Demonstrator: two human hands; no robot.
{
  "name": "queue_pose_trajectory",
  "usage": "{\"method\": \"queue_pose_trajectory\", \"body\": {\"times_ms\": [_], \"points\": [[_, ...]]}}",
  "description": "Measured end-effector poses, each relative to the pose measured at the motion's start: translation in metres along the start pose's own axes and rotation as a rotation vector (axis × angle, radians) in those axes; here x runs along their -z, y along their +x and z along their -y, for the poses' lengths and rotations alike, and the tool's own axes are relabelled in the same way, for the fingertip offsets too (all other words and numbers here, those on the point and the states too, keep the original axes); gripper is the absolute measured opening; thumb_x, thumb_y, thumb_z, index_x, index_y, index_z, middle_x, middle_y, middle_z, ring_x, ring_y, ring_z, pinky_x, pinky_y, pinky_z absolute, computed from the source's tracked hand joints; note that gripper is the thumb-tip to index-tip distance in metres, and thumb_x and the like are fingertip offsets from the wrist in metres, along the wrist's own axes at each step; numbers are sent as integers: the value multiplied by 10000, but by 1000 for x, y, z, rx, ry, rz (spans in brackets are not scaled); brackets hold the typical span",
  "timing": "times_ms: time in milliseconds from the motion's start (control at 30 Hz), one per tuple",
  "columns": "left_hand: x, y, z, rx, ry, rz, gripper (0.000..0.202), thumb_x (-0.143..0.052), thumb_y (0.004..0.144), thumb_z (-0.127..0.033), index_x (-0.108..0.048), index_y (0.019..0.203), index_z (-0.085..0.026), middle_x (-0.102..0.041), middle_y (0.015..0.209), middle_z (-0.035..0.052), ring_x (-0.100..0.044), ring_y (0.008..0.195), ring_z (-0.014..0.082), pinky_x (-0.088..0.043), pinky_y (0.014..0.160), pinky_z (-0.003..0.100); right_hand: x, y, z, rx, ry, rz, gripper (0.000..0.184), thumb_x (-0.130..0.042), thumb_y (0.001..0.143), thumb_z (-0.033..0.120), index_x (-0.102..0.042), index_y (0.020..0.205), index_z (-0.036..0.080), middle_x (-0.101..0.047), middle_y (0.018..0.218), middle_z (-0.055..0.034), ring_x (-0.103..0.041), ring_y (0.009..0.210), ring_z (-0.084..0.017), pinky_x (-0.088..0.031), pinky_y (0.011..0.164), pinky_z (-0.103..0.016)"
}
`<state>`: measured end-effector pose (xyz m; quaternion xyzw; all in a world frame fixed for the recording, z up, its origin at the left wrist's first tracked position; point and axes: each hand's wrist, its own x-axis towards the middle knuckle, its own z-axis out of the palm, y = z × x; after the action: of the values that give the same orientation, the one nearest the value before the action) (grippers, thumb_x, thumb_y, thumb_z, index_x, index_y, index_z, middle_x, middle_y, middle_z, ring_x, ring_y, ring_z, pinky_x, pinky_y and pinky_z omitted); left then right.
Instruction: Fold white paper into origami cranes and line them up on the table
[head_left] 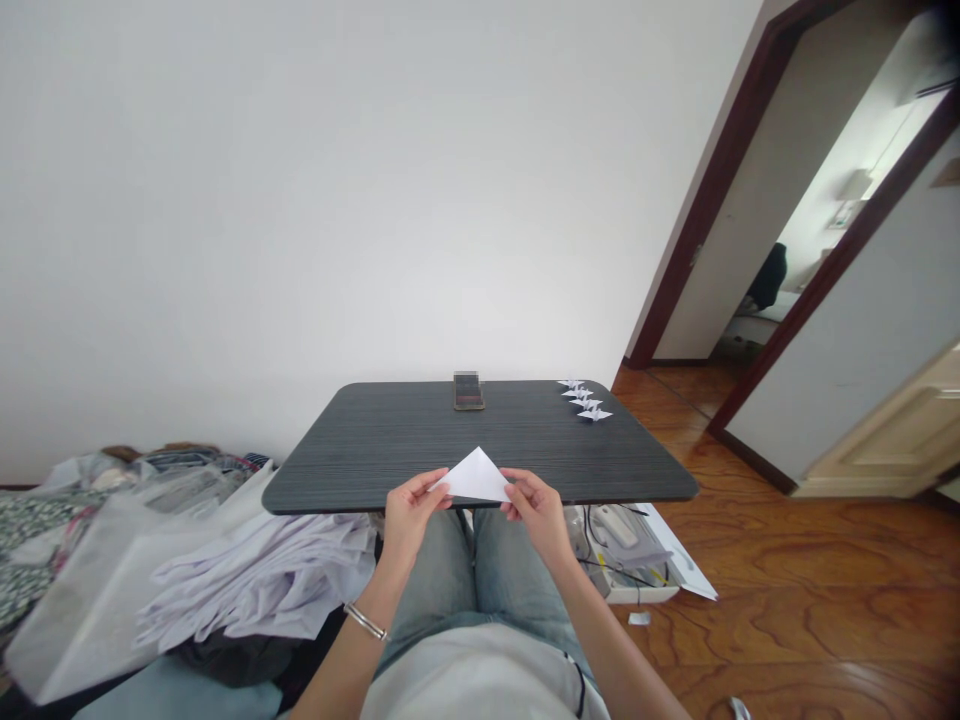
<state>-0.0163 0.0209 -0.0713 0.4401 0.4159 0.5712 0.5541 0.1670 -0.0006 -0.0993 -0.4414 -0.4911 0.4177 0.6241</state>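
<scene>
A white sheet of paper (477,476), folded into a triangle, is held up at the near edge of the dark table (405,430), its point facing away from me. My left hand (412,505) pinches the left corner between thumb and fingers. On the other side, my right hand (536,505) grips the right corner in the same way. Several folded white paper cranes (594,413) stand in a row at the table's far right.
A phone on a stand (469,391) is at the table's back edge. Left of my legs lie heaped white cloth (277,570) and plastic bags. A box of cables (630,555) sits on the wooden floor at right, near a doorway. A white wall rises behind the table.
</scene>
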Motion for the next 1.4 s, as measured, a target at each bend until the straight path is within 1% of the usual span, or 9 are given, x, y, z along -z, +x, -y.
{"method": "queue_pose_trajectory", "body": {"times_ms": [300,433,567,700,800,1067,1133,1233,1400], "points": [[0,-1,-2,-16,24,-15,293,-754,599,-243,-711,861,-121,-716,755,37,-644,623,131,-558,594,228,1,-2,-4,100,-108,8,312,-575,793,335,-640,1062,193,-555,620,19,-537,509,-116,-400,442,-209],[-1,-1,-2,-10,30,-23,295,-766,582,-243,-719,846,-121,-720,772,49,-648,636,143,-558,602,239,1,-5,0,173,-219,-17,348,-578,789,318,-633,1115,212,-663,900,-65,-605,691,-177,-483,552,-261],[-3,-2,-3,-7,31,-22,300,-772,573,-257,-723,841,-131,-721,776,48,-646,635,144,-558,603,242,2,-4,1,225,-320,26,366,-581,787,307,-625,1139,217,-650,1081,-94,-606,889,-237,-504,641,-292],[-4,-3,-4,-14,46,-9,291,-769,576,-266,-725,831,-133,-715,759,42,-640,623,137,-559,597,238,4,-3,-1,185,-344,107,352,-538,824,328,-612,1146,205,-665,1020,-86,-613,800,-211,-484,558,-254],[-4,-2,-3,-23,63,-9,294,-768,578,-276,-724,831,-134,-717,765,47,-642,632,142,-560,588,236,4,-3,0,228,-406,96,341,-516,841,320,-599,1149,201,-663,990,-83,-611,796,-202,-480,557,-242],[-4,-2,0,-18,112,22,294,-740,606,-272,-718,857,-122,-724,770,60,-653,630,157,-558,569,238,2,-5,7,423,-693,36,347,-490,852,264,-555,1191,235,-613,1101,-85,-582,969,-224,-466,810,-312],[-4,-2,-1,-7,121,18,296,-741,604,-269,-717,858,-119,-722,768,63,-651,628,155,-552,558,230,1,-4,5,443,-660,10,284,-504,840,265,-604,1103,227,-598,1089,-92,-568,974,-223,-461,812,-313],[-5,-3,-2,6,112,39,335,-749,601,-295,-710,886,-123,-718,768,66,-651,632,159,-541,541,223,0,-2,4,409,-580,-74,149,-527,820,284,-652,822,204,-586,902,-73,-557,842,-202,-458,715,-292],[-4,-3,-2,-12,-44,83,497,-581,748,-497,-634,1088,-138,-692,987,124,-654,850,216,-542,670,285,-2,1,9,204,-317,-109,239,-546,793,365,-550,630,191,-501,608,6,-453,586,-142,-377,568,-254]]}}
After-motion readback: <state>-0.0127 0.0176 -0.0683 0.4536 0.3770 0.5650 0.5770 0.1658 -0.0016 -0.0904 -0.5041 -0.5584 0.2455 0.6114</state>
